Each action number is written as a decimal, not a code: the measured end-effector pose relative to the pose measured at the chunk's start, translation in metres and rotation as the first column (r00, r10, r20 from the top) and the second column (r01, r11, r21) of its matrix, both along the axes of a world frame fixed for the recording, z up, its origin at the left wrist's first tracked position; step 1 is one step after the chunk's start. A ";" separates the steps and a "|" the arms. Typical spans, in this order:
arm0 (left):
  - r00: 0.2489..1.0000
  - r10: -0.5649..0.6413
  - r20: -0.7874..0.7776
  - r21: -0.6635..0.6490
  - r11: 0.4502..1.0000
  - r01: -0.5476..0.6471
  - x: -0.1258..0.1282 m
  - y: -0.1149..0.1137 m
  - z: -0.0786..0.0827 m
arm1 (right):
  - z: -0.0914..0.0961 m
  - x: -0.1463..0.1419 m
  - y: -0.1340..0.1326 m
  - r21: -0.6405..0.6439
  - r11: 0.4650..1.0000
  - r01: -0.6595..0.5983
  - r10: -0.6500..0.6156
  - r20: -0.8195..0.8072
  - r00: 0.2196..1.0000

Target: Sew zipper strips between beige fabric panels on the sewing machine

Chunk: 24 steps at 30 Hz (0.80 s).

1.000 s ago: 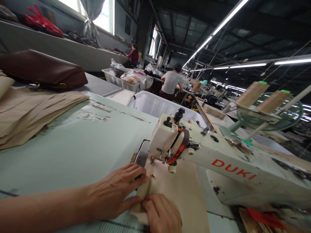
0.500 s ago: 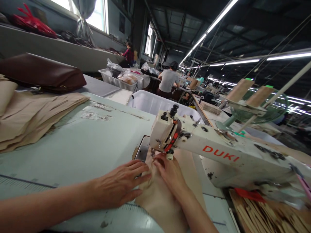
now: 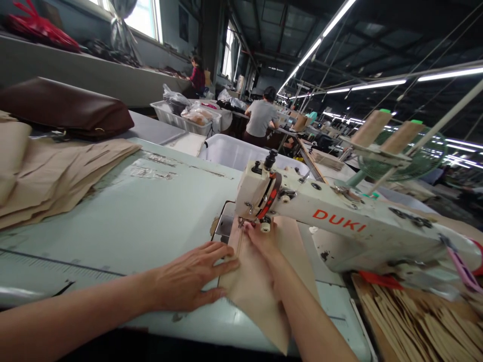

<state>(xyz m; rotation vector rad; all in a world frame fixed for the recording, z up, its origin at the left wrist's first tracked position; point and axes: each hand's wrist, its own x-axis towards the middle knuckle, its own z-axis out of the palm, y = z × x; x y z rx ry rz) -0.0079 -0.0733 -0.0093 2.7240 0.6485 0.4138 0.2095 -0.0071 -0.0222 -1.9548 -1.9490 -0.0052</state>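
Observation:
A beige panel of thin leather or cloth lies under the sewing machine, with a stitched-looking strip along its left side. My left hand rests flat with fingers stretched out, their tips on the panel's left edge and the thumb apart. Close to the presser foot, my right hand has its fingers bent and pressed together on the panel. The machine head hides some of those fingertips. The panel's near corner hangs toward the table's front edge.
Beige pieces are stacked at the left beside a dark brown bag. A white bin stands behind the machine. Cut strips lie in a box at right. Thread cones stand above; a co-worker sits beyond.
The panel has moved a little away from me, under the machine head, and its near corner now shows. My right hand has come closer beneath the head; my left stays on the edge.

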 end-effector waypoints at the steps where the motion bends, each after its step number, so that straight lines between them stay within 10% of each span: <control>1: 1.000 0.014 -0.001 -0.009 1.000 -0.014 0.001 -0.001 0.002 | 0.003 0.001 -0.001 0.002 1.000 -0.006 0.006 -0.009 1.000; 10: 0.999 0.030 0.034 -0.095 0.995 -0.027 0.003 -0.006 0.008 | -0.012 0.007 -0.099 0.150 0.879 -0.453 0.468 -0.085 0.879; 24: 0.999 -0.017 0.045 0.016 1.000 0.016 0.006 0.035 0.008 | -0.008 0.013 -0.072 0.109 0.890 -0.442 0.441 0.039 0.897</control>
